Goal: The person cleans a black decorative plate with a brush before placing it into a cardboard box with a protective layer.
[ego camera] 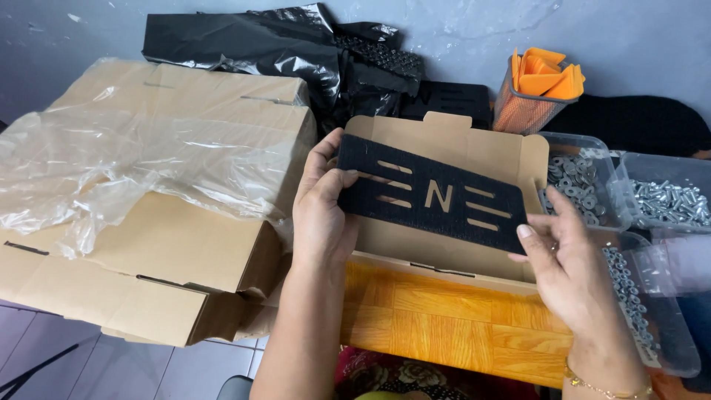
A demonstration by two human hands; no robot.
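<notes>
A flat black plate point(433, 194) with cut-out slots and a letter-shaped cut-out is held up over an open small cardboard box point(474, 148). My left hand point(322, 200) grips the plate's left end, thumb on its front. At the lower right corner of the plate, my right hand point(566, 255) pinches it with the fingertips. The box rests on an orange wood-patterned board point(444, 318).
A large cardboard box point(163, 244) draped with clear plastic sheet point(111, 155) stands at the left. Black plastic bags point(296, 52) and more black plates lie behind. An orange mesh cup point(537, 89) and clear tubs of washers point(578, 178) and screws point(666, 200) sit right.
</notes>
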